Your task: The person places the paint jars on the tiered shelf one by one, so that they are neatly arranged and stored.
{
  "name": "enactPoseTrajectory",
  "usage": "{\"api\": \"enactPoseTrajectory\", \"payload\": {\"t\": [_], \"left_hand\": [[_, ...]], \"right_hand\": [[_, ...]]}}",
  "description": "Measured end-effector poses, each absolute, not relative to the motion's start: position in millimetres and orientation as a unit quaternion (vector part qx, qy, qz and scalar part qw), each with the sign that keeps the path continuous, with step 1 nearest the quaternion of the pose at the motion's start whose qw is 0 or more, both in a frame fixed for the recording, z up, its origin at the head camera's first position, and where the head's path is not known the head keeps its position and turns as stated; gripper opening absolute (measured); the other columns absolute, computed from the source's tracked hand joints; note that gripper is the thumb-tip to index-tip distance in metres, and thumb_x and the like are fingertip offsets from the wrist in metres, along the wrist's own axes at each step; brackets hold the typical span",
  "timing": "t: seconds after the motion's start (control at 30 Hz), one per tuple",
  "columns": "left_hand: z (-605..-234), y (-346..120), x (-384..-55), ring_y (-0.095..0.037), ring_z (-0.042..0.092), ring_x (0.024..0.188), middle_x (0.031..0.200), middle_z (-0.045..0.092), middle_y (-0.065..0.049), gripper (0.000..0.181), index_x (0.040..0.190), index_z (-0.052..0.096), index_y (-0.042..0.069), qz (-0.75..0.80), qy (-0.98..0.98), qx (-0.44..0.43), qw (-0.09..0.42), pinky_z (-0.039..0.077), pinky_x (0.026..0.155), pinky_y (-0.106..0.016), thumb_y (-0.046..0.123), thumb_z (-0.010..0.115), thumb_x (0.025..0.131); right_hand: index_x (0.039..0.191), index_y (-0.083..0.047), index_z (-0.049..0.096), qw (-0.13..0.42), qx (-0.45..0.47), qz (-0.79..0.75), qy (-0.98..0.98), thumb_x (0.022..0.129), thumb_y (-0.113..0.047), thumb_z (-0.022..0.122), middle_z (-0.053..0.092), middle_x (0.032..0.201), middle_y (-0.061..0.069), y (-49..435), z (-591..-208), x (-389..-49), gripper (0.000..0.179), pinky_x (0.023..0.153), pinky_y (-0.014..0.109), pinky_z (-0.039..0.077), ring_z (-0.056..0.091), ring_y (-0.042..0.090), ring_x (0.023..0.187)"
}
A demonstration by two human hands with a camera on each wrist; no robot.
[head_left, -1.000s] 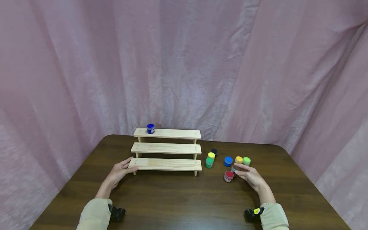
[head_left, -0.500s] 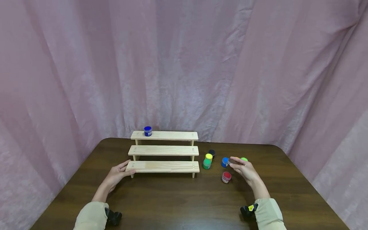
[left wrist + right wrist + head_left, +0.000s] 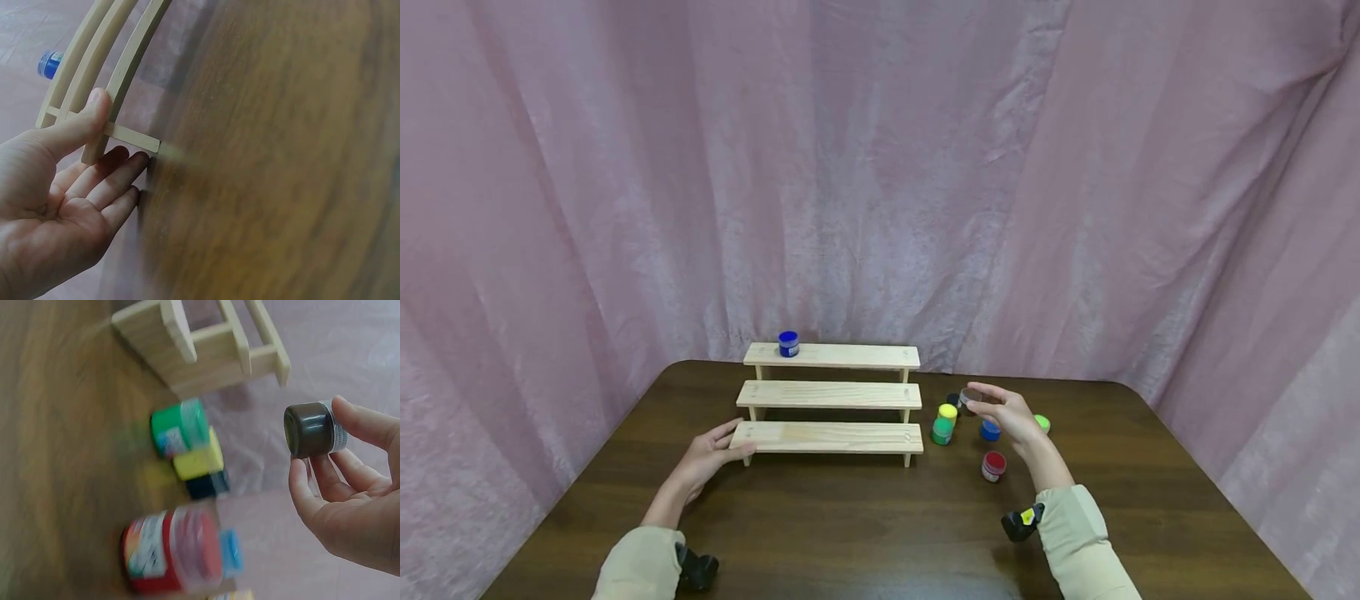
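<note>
My left hand [image 3: 700, 462] grips the left end of the lowest step of a three-tier wooden display stand [image 3: 827, 436]. In the left wrist view its thumb lies on the board and the other fingers are beneath, beside the short leg. A small paint jar [image 3: 309, 430] with dark brown paint is pinched between the thumb and fingers of my right hand [image 3: 1011, 421]. This jar is held in the air, tilted on its side in the right wrist view, to the right of the stand. On the stand's top step, near the left end, sits a dark blue paint jar [image 3: 788, 344].
Right of the stand, green [image 3: 942, 431], yellow [image 3: 947, 412] and black [image 3: 953, 400] jars cluster together. A blue jar [image 3: 990, 430], a red jar [image 3: 993, 467] and a light green jar [image 3: 1042, 423] stand around my right hand. Behind the table hangs a pink curtain [image 3: 880, 167].
My right hand has lifted the brown paint jar from among the others and carried it left and away from me, toward the stand. The left hand keeps its grip on the step.
</note>
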State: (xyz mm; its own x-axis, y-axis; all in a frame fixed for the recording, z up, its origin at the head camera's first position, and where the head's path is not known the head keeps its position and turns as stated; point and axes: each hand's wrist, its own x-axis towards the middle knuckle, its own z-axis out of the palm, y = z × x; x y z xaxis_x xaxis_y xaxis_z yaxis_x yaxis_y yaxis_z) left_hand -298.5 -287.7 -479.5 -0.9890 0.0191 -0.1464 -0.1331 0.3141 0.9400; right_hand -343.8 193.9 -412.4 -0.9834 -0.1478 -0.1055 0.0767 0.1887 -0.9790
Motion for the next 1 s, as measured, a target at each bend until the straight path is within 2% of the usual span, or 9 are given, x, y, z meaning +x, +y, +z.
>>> {"api": "enactPoseTrajectory", "payload": {"t": [0.4,0.7,1.0], "left_hand": [[-478,-286,-295,-0.043,0.027,0.145,0.148,0.039,-0.023,0.083,0.154,0.026,0.004,0.581,0.811,-0.033,0.067,0.021,0.116,-0.062,0.030,0.071,0.089],[-473,-292,-296,-0.043,0.031,0.143,0.148,0.039,-0.024,0.083,0.154,0.024,0.004,0.575,0.815,-0.029,0.061,0.022,0.115,-0.062,0.031,0.070,0.091],[-477,-289,-295,-0.044,0.029,0.143,0.149,0.038,-0.024,0.083,0.154,0.026,0.004,0.576,0.814,-0.037,0.069,0.021,0.116,-0.062,0.031,0.071,0.090]], "right_hand": [[0.144,-0.007,0.047,0.074,-0.051,-0.636,0.766,0.095,-0.013,0.062,0.035,0.156,0.015,150,-385,-366,0.052,0.117,0.043,0.035,0.042,0.034,0.139],[0.144,-0.013,0.049,0.042,-0.082,-0.623,0.777,0.093,-0.019,0.066,0.040,0.152,0.011,106,-373,-388,0.053,0.118,0.051,0.029,0.034,0.031,0.141],[0.143,-0.010,0.050,0.012,-0.074,-0.647,0.759,0.094,-0.016,0.064,0.053,0.136,0.013,68,-374,-394,0.052,0.108,0.044,0.043,0.049,0.028,0.126]]}}
